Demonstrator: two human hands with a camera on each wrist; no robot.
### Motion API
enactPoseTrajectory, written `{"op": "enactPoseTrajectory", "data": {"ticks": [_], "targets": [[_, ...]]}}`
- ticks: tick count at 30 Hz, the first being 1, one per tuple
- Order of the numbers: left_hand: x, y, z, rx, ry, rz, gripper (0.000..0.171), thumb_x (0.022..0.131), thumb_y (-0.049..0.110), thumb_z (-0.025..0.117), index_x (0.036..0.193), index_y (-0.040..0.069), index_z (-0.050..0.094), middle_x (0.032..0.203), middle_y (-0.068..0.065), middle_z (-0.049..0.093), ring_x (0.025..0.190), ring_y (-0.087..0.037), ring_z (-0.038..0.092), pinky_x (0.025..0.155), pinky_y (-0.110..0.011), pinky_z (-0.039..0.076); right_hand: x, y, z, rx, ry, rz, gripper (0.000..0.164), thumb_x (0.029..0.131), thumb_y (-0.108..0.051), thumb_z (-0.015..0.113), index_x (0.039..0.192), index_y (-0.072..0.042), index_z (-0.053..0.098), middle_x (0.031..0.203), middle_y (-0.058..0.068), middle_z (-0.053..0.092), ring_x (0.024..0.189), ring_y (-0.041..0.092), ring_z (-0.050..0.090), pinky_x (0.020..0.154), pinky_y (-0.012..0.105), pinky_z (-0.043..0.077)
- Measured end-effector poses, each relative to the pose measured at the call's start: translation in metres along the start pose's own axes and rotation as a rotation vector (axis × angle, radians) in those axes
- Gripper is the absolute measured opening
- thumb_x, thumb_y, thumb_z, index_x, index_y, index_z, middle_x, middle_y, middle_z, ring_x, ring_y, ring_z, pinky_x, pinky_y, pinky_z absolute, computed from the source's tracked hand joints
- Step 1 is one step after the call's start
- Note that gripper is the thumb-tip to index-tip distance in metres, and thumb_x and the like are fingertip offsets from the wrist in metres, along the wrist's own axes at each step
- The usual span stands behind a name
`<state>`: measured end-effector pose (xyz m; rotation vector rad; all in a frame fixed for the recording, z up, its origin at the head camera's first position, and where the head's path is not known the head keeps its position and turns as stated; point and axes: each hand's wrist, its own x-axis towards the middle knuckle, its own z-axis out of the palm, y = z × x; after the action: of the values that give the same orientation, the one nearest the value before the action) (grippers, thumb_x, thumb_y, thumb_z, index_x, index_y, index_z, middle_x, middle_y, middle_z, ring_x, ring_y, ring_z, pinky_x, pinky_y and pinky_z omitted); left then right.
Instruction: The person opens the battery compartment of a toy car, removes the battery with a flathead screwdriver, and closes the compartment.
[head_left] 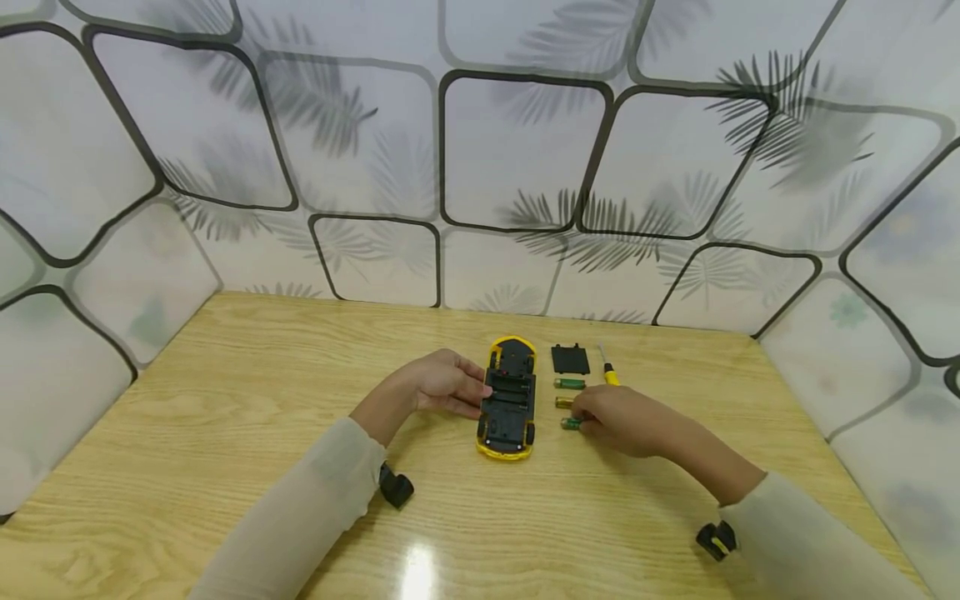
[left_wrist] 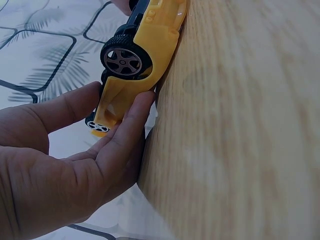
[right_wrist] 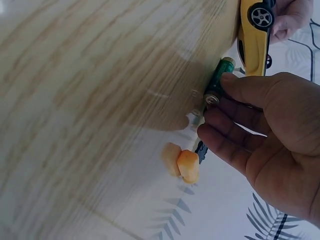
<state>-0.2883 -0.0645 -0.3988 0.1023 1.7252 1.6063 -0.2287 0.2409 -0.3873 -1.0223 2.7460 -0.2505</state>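
Observation:
A yellow toy car (head_left: 507, 417) lies upside down on the table, its black underside up and its battery compartment (head_left: 512, 387) uncovered. My left hand (head_left: 442, 383) holds the car's left side, thumb at the underside edge and fingers along the yellow body (left_wrist: 145, 45). To the right of the car, my right hand (head_left: 622, 421) pinches the nearest green battery (right_wrist: 220, 80) between thumb and fingers, low over the tabletop. A second battery (head_left: 563, 402) lies just beyond, partly hidden by that hand. Farther back lies a third, green battery (head_left: 570, 384).
Behind the batteries lies a black battery cover (head_left: 571, 360). A screwdriver (head_left: 611, 377) with a yellow handle is to its right, close past my right hand. The wooden table (head_left: 247, 400) meets a patterned backdrop (head_left: 517, 150) at the back and sides.

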Motion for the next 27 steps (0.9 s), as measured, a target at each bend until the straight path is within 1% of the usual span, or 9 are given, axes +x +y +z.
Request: {"op": "enactPoseTrajectory", "data": {"ticks": [2,5,8,12,16,23,25,27], "targets": [[0.000,0.000,0.000,-0.001,-0.001,0.001,0.055,0.100,-0.003,0.061,0.150,-0.011,0.038,0.141,-0.028,0.053,0.123,-0.041,0.061,0.095,-0.047,0.060,-0.003,0.001,-0.004,-0.003,0.015,0.003,0.009,0.101,-0.008,0.065,0.102,-0.014,0.072,0.093,-0.007,0.063,0.080,0.008,0.057,0.068,0.029,0.052],[0.000,0.000,0.001,-0.002,0.000,0.002,0.055,0.100,-0.004,0.061,0.150,-0.011,0.038,0.140,-0.028,0.054,0.123,-0.041,0.061,0.095,-0.047,0.060,-0.006,0.001,-0.013,-0.004,0.052,0.001,0.012,0.101,-0.006,0.064,0.110,-0.007,0.072,0.099,0.000,0.067,0.087,0.014,0.064,0.073,0.033,0.057],[0.001,0.001,0.002,-0.005,0.001,0.004,0.055,0.100,-0.004,0.060,0.150,-0.012,0.039,0.140,-0.029,0.054,0.123,-0.042,0.061,0.095,-0.047,0.059,-0.007,0.005,-0.022,-0.012,0.078,0.022,0.016,0.101,-0.004,0.063,0.115,-0.002,0.070,0.103,0.006,0.069,0.091,0.019,0.067,0.075,0.035,0.059],[0.002,0.000,0.002,-0.005,-0.004,0.005,0.056,0.100,-0.003,0.061,0.150,-0.012,0.038,0.141,-0.029,0.053,0.124,-0.042,0.060,0.095,-0.047,0.059,-0.002,0.013,-0.030,0.001,0.093,0.043,0.019,0.102,-0.005,0.062,0.119,0.001,0.069,0.107,0.009,0.070,0.092,0.021,0.067,0.077,0.038,0.060],[0.004,-0.002,0.002,-0.003,-0.011,0.004,0.058,0.100,-0.002,0.062,0.152,-0.011,0.037,0.143,-0.029,0.052,0.126,-0.043,0.059,0.095,-0.046,0.060,0.009,0.024,-0.034,0.037,0.124,0.065,0.021,0.101,-0.004,0.063,0.121,0.004,0.068,0.108,0.011,0.070,0.093,0.024,0.068,0.079,0.042,0.060],[0.004,-0.003,0.000,0.002,0.002,0.004,0.059,0.100,-0.002,0.062,0.152,-0.011,0.036,0.141,-0.029,0.053,0.123,-0.041,0.061,0.094,-0.046,0.060,0.039,0.043,-0.035,0.041,0.165,0.113,0.026,0.102,-0.007,0.064,0.124,0.006,0.067,0.109,0.014,0.070,0.095,0.028,0.067,0.084,0.047,0.059],[0.002,-0.002,0.000,0.005,0.000,0.007,0.059,0.100,-0.002,0.062,0.151,-0.012,0.036,0.140,-0.029,0.055,0.122,-0.041,0.062,0.094,-0.046,0.060,0.046,0.046,-0.036,0.045,0.164,0.136,0.028,0.101,-0.007,0.065,0.126,0.007,0.065,0.113,0.018,0.069,0.100,0.032,0.066,0.088,0.049,0.058],[0.001,-0.002,0.001,0.006,-0.006,0.009,0.059,0.100,-0.002,0.062,0.151,-0.012,0.036,0.140,-0.029,0.055,0.123,-0.041,0.061,0.094,-0.046,0.060,0.053,0.048,-0.037,0.051,0.144,0.173,0.033,0.101,-0.008,0.066,0.130,0.008,0.062,0.120,0.022,0.067,0.107,0.036,0.065,0.093,0.051,0.056]]}}
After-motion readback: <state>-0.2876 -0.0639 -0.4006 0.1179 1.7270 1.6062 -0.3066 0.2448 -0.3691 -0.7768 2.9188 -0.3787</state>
